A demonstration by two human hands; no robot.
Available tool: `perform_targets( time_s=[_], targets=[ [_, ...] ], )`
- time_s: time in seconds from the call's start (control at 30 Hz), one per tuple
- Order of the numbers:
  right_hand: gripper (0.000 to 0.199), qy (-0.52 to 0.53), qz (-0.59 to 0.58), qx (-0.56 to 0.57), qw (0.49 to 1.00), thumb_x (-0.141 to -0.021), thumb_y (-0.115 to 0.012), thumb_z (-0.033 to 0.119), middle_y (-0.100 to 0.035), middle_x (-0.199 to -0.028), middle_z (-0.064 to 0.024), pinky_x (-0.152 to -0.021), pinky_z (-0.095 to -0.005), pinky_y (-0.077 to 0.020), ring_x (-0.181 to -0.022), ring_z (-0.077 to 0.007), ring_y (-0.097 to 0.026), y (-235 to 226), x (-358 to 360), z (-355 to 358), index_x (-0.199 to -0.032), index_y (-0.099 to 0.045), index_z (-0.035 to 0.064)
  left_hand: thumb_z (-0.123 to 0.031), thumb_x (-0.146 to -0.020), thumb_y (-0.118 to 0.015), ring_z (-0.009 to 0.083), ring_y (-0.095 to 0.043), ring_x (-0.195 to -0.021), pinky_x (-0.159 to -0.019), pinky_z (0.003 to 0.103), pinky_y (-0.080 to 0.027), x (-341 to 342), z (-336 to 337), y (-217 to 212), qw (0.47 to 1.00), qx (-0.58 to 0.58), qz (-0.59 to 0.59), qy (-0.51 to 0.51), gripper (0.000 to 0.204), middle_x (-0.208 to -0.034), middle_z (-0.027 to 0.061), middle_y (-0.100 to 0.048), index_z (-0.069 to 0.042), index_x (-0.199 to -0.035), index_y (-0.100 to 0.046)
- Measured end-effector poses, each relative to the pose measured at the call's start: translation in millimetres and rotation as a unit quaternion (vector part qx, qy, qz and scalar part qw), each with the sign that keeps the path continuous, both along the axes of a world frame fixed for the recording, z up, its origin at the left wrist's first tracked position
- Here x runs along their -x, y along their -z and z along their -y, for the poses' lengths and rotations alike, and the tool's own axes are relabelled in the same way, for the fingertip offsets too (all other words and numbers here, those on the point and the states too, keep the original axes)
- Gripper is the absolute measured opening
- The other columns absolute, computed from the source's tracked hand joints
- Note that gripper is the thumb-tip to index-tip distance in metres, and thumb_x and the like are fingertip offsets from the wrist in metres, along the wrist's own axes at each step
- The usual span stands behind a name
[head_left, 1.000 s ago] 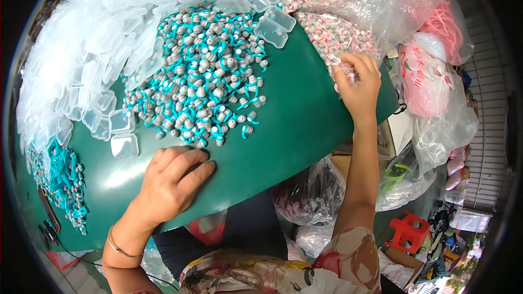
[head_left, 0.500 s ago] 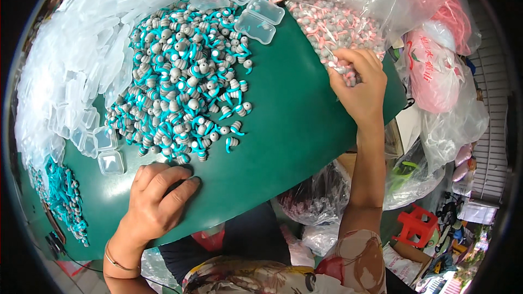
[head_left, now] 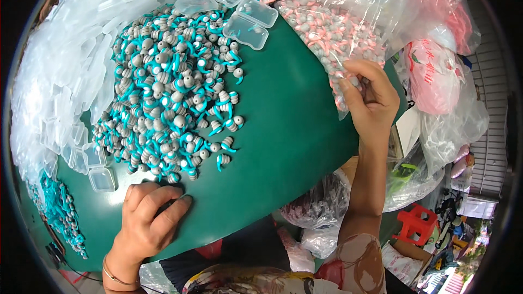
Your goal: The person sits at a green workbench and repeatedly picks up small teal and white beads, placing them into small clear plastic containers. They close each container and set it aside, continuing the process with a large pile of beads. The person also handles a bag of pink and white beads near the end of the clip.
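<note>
My right hand [head_left: 375,100] pinches the near corner of a clear plastic bag [head_left: 327,30] between thumb and fingers. Inside the bag are many small grey beaded pieces with coral-pink strands. Beside the near edge of a heap of loose grey ribbed and round pieces with turquoise tails [head_left: 169,84] is my left hand [head_left: 148,220], its fingers bent and closed against the table. Those fingertips are partly hidden, so what they hold, if anything, does not show. The heap lies on a green tabletop [head_left: 278,114].
Many translucent plastic cases [head_left: 60,60] pile up along the left and far side. An open clear case [head_left: 251,24] lies past the heap. Turquoise strands [head_left: 62,212] sit at the left edge. Filled pink bags [head_left: 436,76] and a red stool [head_left: 415,224] are on the right.
My right hand has moved nearer and slightly right, and the bag's corner now stretches toward me. My left hand stays closed by the heap. The whole view has shifted slightly.
</note>
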State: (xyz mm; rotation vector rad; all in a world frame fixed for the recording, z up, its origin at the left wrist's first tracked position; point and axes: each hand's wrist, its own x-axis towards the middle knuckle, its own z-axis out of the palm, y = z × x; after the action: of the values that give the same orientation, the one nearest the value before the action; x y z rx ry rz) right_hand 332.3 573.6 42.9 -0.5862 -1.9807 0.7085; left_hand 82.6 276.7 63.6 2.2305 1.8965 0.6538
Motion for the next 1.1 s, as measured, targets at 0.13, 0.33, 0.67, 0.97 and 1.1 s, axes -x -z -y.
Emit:
perform_targets(
  time_s=[0.13, 0.33, 0.67, 0.97, 1.1],
  targets=[
    [0.030, 0.025, -0.020, 0.030, 0.999, -0.075, -0.071, -0.010, -0.069, -0.096, -0.0049, -0.066, -0.0208, -0.0451, -0.079, -0.0084, -0.059, -2, 1, 3, -0.102, -0.071, 0.0012, -0.004, -0.063, -0.072, 0.0249, -0.057, -0.089, -0.076, 0.038, -0.046, 1, -2, 0, 1.000, 0.013, -0.001, 0.007, 0.038, -0.106, 0.0055, -0.062, -0.010, -0.100, -0.071],
    [0.030, 0.015, 0.008, 0.111, 0.994, -0.077, -0.069, -0.010, -0.064, -0.086, 0.0013, -0.057, -0.0175, -0.0380, -0.071, -0.0022, -0.051, -3, -7, -2, -0.104, -0.071, 0.0022, -0.003, -0.060, -0.072, 0.0257, -0.056, -0.085, -0.073, 0.038, -0.046, -1, -3, 0, 1.000, 0.013, 0.000, -0.003, 0.038, -0.101, 0.0060, -0.062, -0.009, -0.097, -0.071],
    [0.023, -0.090, -0.012, 0.162, 0.983, -0.085, -0.066, -0.001, -0.065, -0.085, 0.0010, -0.059, -0.0206, -0.0394, -0.066, -0.0031, -0.049, -17, -9, -18, -0.107, -0.070, 0.0027, -0.003, -0.059, -0.070, 0.0261, -0.055, -0.081, -0.069, 0.038, -0.045, 2, -6, 2, 1.000, 0.005, -0.003, 0.001, 0.037, -0.096, 0.0056, -0.061, -0.009, -0.095, -0.070],
    [0.023, -0.137, 0.059, 0.199, 0.969, -0.083, -0.064, -0.001, -0.068, -0.088, -0.0008, -0.061, -0.0217, -0.0420, -0.067, -0.0038, -0.050, -35, -11, -32, -0.106, -0.071, 0.0002, -0.002, -0.063, -0.073, 0.0239, -0.057, -0.079, -0.067, 0.035, -0.046, -7, -3, 1, 0.997, -0.038, -0.069, -0.008, 0.032, -0.093, 0.0053, -0.061, -0.009, -0.094, -0.070],
    [0.026, -0.165, 0.069, 0.208, 0.962, -0.079, -0.065, -0.003, -0.066, -0.088, 0.0000, -0.061, -0.0198, -0.0402, -0.067, -0.0033, -0.049, -34, -12, -43, -0.104, -0.072, -0.0003, 0.005, -0.070, -0.070, 0.0242, -0.060, -0.076, -0.065, 0.034, -0.048, -26, -24, -22, 0.998, -0.044, 0.001, -0.052, 0.030, -0.091, 0.0072, -0.063, -0.005, -0.098, -0.069]
  ],
)
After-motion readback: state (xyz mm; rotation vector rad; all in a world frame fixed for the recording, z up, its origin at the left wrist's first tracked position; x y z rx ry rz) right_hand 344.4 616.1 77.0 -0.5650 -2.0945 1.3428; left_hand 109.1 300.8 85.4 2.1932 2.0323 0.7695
